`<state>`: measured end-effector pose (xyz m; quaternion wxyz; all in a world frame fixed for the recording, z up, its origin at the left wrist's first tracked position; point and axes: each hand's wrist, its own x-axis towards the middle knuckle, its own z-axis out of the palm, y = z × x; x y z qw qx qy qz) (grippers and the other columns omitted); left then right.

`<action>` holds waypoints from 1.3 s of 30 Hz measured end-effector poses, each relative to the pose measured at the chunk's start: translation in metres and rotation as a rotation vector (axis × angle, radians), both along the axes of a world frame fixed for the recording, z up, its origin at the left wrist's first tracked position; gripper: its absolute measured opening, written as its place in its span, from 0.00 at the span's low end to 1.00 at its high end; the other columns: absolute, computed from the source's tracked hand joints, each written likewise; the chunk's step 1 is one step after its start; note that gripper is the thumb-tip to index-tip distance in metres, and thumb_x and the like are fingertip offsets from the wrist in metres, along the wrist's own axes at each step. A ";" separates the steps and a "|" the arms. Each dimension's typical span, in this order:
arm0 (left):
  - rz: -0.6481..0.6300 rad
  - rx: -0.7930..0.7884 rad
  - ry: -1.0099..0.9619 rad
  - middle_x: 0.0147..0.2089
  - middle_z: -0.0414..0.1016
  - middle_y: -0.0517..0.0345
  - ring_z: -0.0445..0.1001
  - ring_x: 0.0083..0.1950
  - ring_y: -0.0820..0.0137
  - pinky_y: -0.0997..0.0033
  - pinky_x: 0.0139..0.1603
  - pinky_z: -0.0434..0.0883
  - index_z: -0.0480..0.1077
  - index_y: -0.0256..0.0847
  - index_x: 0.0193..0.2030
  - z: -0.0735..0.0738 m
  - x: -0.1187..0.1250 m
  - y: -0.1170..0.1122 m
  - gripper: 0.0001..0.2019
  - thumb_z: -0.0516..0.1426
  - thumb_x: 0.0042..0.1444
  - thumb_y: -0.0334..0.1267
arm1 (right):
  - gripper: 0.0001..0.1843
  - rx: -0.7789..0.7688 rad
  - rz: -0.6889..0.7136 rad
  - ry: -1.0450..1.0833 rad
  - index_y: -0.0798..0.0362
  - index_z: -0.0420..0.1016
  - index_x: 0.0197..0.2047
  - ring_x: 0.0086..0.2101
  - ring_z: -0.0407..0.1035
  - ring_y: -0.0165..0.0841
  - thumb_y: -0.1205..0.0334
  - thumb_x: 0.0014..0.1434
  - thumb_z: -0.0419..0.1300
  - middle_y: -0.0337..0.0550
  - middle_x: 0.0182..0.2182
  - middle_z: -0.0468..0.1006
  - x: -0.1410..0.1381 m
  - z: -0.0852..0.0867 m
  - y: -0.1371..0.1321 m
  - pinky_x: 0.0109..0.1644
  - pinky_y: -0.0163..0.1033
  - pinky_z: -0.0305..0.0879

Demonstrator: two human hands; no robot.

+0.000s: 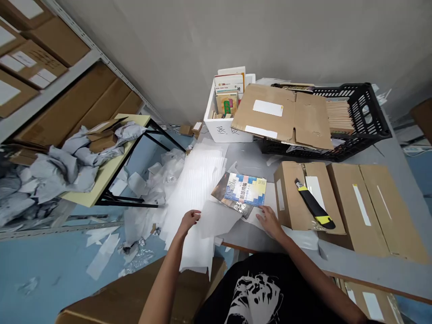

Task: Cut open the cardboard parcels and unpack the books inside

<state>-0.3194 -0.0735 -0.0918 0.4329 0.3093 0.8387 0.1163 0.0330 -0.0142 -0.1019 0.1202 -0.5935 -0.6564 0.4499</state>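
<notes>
**Left hand** (pixel 189 220): fingers loosely curled, resting at the edge of a white foam wrapping sheet (pixel 191 193); whether it grips the sheet cannot be told.

**Right hand** (pixel 269 221): open, palm down, fingers spread, gripping nothing visible; fingertips just beside the books.

**Between the hands:** a translucent foam sheet (pixel 216 219), partly overlapping the white sheet.

**Ahead of the hands:** a blue-and-yellow paperback (pixel 245 189) lying on a darker book (pixel 221 191), on a grey table (pixel 248 157).

**Right of the right hand:** a flat cardboard mailer (pixel 288 195) bearing a yellow-and-black utility knife (pixel 314 204).

**Far beyond the hands:** a white foam box of books (pixel 224 119); a black plastic crate (pixel 357 108) under another cardboard mailer (pixel 281 112).
</notes>
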 end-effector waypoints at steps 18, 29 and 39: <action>-0.433 0.569 0.228 0.57 0.66 0.39 0.63 0.61 0.55 0.53 0.62 0.63 0.60 0.34 0.60 0.018 0.171 0.070 0.22 0.46 0.61 0.39 | 0.22 0.599 -0.235 -0.382 0.57 0.64 0.60 0.54 0.61 0.45 0.60 0.65 0.49 0.58 0.54 0.67 0.113 0.099 0.013 0.56 0.53 0.63; -0.366 0.725 -0.039 0.72 0.44 0.40 0.41 0.73 0.58 0.50 0.70 0.49 0.45 0.39 0.69 0.032 0.351 0.130 0.29 0.46 0.63 0.43 | 0.27 0.200 -0.086 -0.626 0.61 0.54 0.66 0.42 0.70 0.39 0.66 0.63 0.47 0.57 0.47 0.71 0.117 0.105 0.045 0.43 0.40 0.66; -0.362 0.675 -0.151 0.74 0.43 0.48 0.40 0.74 0.64 0.53 0.72 0.47 0.40 0.41 0.71 0.016 0.350 0.124 0.30 0.43 0.65 0.44 | 0.27 0.104 -0.190 -0.321 0.56 0.52 0.68 0.54 0.65 0.41 0.59 0.68 0.39 0.58 0.57 0.66 0.128 0.129 0.103 0.53 0.42 0.61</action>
